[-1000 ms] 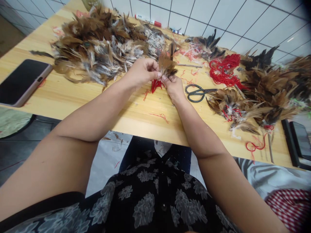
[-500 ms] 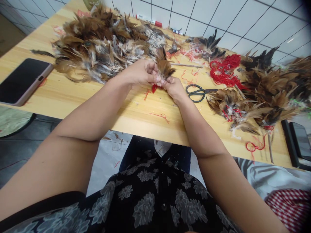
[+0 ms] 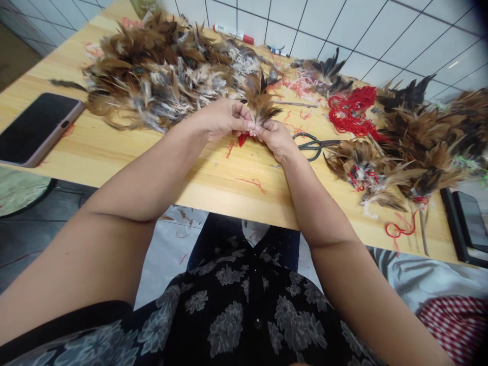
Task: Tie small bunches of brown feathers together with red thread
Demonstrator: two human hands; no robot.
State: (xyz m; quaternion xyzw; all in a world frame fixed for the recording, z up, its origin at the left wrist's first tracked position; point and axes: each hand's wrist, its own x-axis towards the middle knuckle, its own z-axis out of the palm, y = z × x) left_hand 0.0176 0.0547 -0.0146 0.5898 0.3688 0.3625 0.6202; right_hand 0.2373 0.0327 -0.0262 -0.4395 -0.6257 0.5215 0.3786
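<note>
A small bunch of brown feathers stands upright between my hands, its pale quill ends pinched at the bottom. My left hand is closed on the bunch from the left, thumb and fingertips at its base. From the right, my right hand also pinches the base, thumb against the left thumb. Red thread shows just under the fingers; whether it is wound round the quills I cannot tell. Black-handled scissors lie just right of my right hand.
A large heap of loose feathers covers the back left. Red yarn and tied feather bunches lie at the right. A phone rests at the left edge, markers along the tiled wall, a thin stick behind the scissors.
The feather bunch stands a little taller and fuller above my fingers. My right hand has shifted slightly to the right. The left hand stays almost in place.
</note>
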